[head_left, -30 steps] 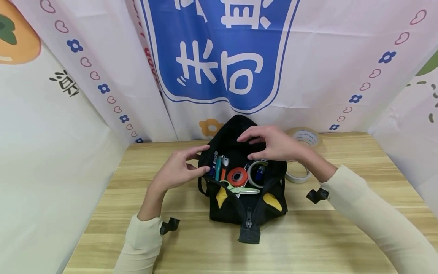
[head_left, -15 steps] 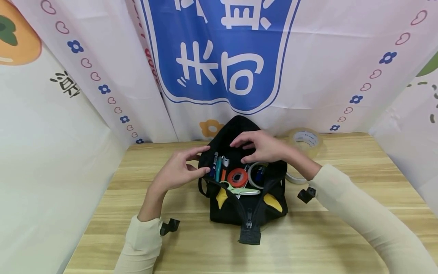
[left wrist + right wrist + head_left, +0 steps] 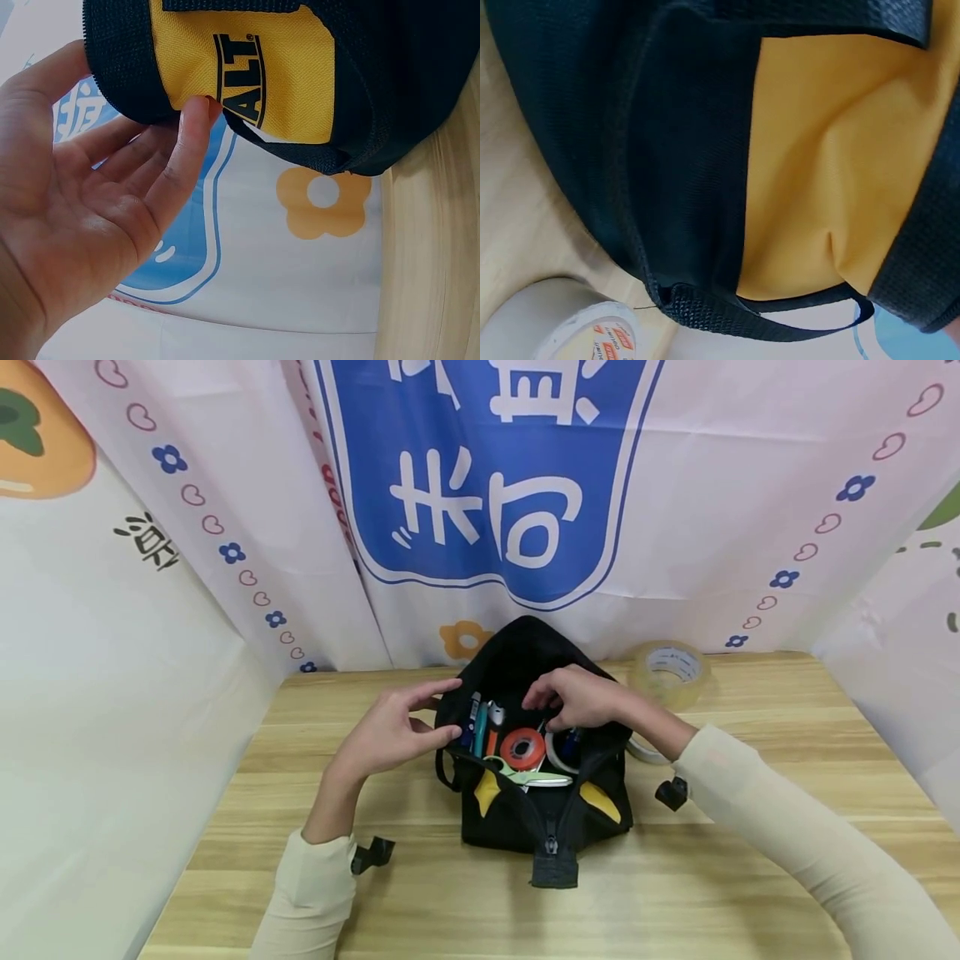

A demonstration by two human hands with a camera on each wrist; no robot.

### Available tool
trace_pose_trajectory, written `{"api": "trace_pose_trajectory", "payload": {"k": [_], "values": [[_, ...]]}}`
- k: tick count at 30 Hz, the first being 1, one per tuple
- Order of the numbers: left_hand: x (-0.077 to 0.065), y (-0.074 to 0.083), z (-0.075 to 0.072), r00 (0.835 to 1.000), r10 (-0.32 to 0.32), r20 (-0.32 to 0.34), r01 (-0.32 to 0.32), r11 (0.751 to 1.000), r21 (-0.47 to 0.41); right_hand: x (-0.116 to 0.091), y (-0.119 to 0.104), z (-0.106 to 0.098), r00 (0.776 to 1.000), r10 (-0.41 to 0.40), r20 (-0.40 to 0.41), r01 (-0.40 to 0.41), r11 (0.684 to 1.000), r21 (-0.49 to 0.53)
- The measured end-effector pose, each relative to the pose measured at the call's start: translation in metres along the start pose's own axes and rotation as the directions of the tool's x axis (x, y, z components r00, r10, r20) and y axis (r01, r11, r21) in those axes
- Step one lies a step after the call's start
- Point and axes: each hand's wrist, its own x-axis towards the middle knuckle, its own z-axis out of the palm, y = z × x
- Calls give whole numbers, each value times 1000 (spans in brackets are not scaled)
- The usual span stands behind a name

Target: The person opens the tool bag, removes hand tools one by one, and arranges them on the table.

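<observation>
A black fabric tool bag (image 3: 495, 827) sits unzipped near the middle of the worktop's far edge, its webbing zipper tab (image 3: 555, 870) pointing toward the near edge of the wood-grain worktop (image 3: 255, 777), along the open zipper's line. The left hand (image 3: 393, 731) touches the bag's left rim with loosely extended fingers; the right hand (image 3: 585, 695) reaches into the mouth, fingers bent, and whether it grasps anything cannot be told. Inside, three slim tools, blue (image 3: 472, 718), teal (image 3: 480, 731) and orange (image 3: 492, 743), lean upright at left beside one round red tape roll (image 3: 510, 748) and one partly hidden white ring (image 3: 552, 753). One pair of green-handled scissors (image 3: 525, 777) lies crosswise, blades toward the worktop's right edge. Two more rolls, one glossy and clear (image 3: 645, 685), one white (image 3: 647, 752), rest toward the far right corner.
</observation>
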Motion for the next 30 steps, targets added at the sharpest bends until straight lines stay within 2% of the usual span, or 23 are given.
{"api": "trace_pose_trajectory", "payload": {"k": [6, 15, 25, 30], "values": [[-1, 0, 0, 1000, 3, 3, -3, 1000, 17, 1, 3, 7, 999, 12, 53, -9, 998, -59], [0, 0, -2, 1000, 14, 0, -14, 999, 46, -1, 6, 9, 997, 11, 78, -4, 995, -95], [-1, 0, -2, 1000, 1, 3, -1, 999, 46, -1, 8, 14, 989, -144, 45, 149, 979, -142], [-2, 1, -3, 1000, -2, 5, 2, 1000, 31, 0, 5, 12, 987, -160, 30, 162, 984, -70]]}}
